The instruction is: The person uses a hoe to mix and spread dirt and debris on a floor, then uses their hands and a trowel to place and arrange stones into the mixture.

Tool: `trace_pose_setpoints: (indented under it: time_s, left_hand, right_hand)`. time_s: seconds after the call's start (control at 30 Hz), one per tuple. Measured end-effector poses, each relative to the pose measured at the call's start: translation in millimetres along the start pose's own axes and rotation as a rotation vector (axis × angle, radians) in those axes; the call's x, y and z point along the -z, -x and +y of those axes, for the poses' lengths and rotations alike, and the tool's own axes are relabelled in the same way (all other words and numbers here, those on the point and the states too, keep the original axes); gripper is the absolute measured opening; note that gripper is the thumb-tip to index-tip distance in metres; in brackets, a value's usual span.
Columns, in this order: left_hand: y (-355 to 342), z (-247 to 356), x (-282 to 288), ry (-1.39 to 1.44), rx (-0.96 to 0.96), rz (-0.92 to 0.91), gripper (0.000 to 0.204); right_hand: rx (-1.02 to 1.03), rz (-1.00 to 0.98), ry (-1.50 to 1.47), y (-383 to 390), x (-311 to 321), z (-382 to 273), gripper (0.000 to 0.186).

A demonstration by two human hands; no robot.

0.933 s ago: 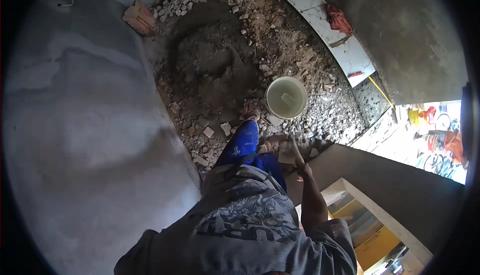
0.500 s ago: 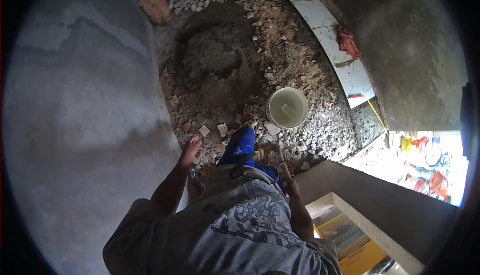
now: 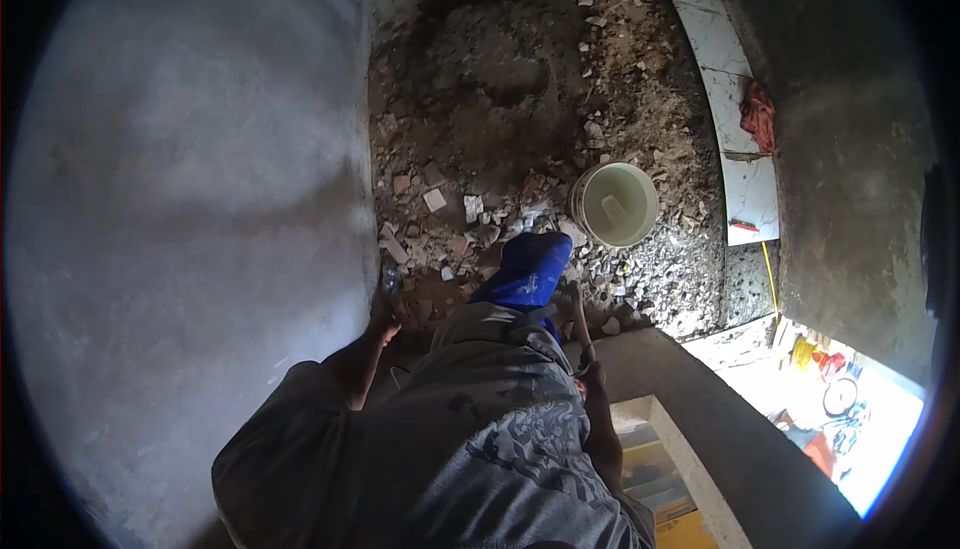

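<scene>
My right hand (image 3: pixel 592 374) is closed round the upper end of a pale tool handle (image 3: pixel 580 321). The handle slants down beside my leg, and the tool's head is hard to make out. My left hand (image 3: pixel 386 328) hangs low by the grey wall, its fingers loose and seemingly holding nothing, though dim. Just beyond it a clear plastic bottle (image 3: pixel 390 277) lies against the wall's foot. A white bucket (image 3: pixel 614 205) of cloudy water stands ahead of my right side, with a pale scoop-like thing (image 3: pixel 612 209) in it. Neither hand touches the bucket.
Broken tile and rubble (image 3: pixel 470 209) cover the floor by my feet. Further off lies a dark, wet mound (image 3: pixel 490 69) with a hollow. Marble-look tiles (image 3: pixel 720 69) line the right wall, bearing a red cloth bag (image 3: pixel 757 117). A low concrete ledge (image 3: pixel 760 419) borders the bright opening.
My view has shifted, so the bucket and rubble appear further right. My left hand has drawn back along the wall toward me. The right hand keeps hold of the handle, which now stands straighter.
</scene>
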State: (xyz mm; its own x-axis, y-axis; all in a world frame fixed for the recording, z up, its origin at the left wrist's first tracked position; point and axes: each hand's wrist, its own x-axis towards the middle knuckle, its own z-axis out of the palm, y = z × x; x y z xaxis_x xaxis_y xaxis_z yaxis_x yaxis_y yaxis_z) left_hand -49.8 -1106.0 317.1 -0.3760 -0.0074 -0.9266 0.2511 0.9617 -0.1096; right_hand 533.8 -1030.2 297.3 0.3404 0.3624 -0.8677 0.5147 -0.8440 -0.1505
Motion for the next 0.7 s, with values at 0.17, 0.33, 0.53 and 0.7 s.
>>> trace_pose_setpoints:
  time_s: [0.17, 0.33, 0.53, 0.7]
  left_hand:
    - [7.1, 20.3, -22.5, 0.419, -0.167, -0.045, 0.017]
    - [32.5, 38.3, -63.5, 0.784, -0.166, -0.209, 0.022]
    - [72.2, -12.8, -91.8, 0.603, 0.072, -0.216, 0.012]
    - [28.4, -37.0, -43.3, 0.239, 0.001, -0.021, 0.025]
  right_hand:
    - [-0.064, -0.156, -0.011, 30.9, 19.7, -44.0, 0.010]
    - [-0.152, -0.229, -0.232, -0.8, 37.0, -20.6, 0.004]
    - [-0.178, -0.265, -0.228, -20.9, 39.2, -15.4, 0.004]
    - [-0.047, -0.200, -0.156, 16.4, 14.4, -7.0, 0.012]
